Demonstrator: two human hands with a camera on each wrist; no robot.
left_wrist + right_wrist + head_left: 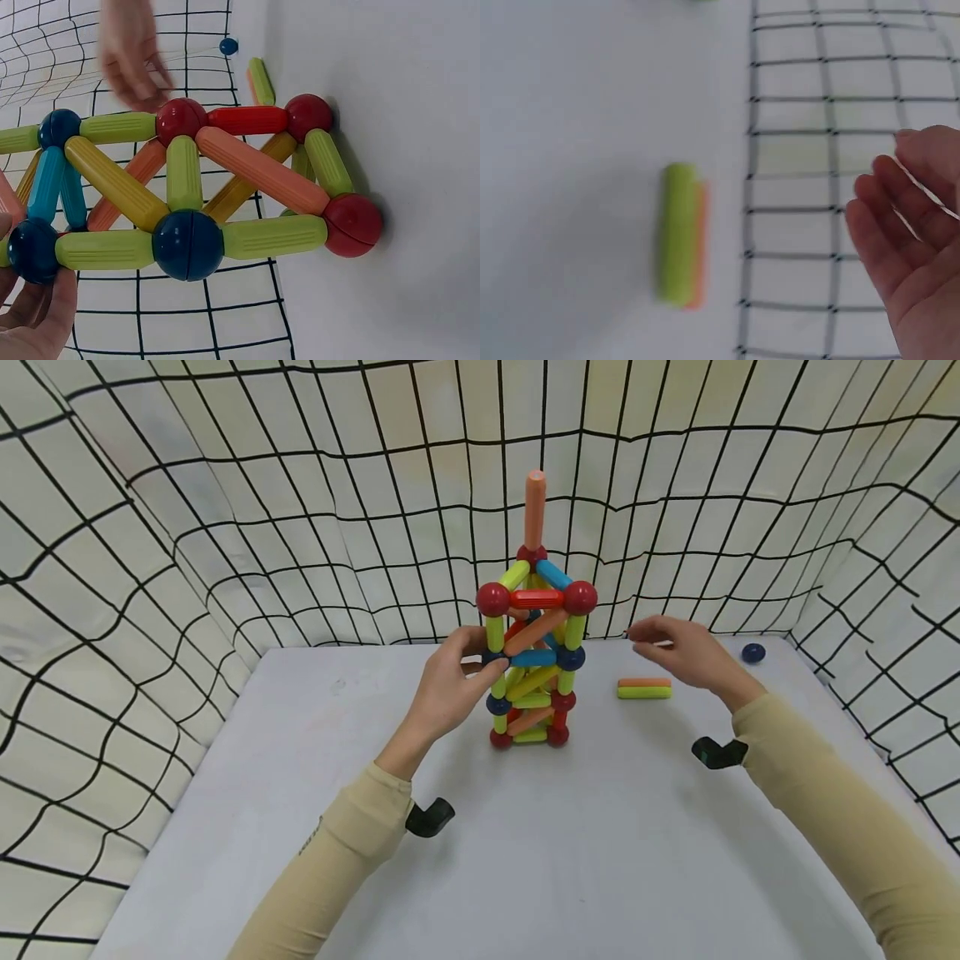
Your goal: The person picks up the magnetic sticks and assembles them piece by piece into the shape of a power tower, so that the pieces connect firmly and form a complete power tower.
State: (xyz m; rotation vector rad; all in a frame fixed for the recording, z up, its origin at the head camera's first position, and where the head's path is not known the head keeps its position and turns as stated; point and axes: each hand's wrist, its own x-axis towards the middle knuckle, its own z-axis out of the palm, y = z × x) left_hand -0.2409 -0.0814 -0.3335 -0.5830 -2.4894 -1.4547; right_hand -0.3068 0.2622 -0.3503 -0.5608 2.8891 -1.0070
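Observation:
A tall tower of magnetic rods and balls point(536, 599) stands upright on the white table, built of green, blue, yellow, orange and red rods. One orange rod point(534, 512) points straight up from the red ball at its top. My left hand point(448, 687) pinches a dark blue ball point(34, 251) at the tower's left side, about halfway up. To the right of the tower, my right hand point(686, 652) hovers with fingers loosely bent and nothing in them. Below it lie a green rod point(677, 232) and an orange rod point(700, 247), side by side.
A loose dark blue ball point(753, 652) sits near the table's back right corner. Black netting point(360, 527) over pale sheeting rises behind the table and along both sides. The white tabletop point(525, 860) stretches toward me in front of the tower.

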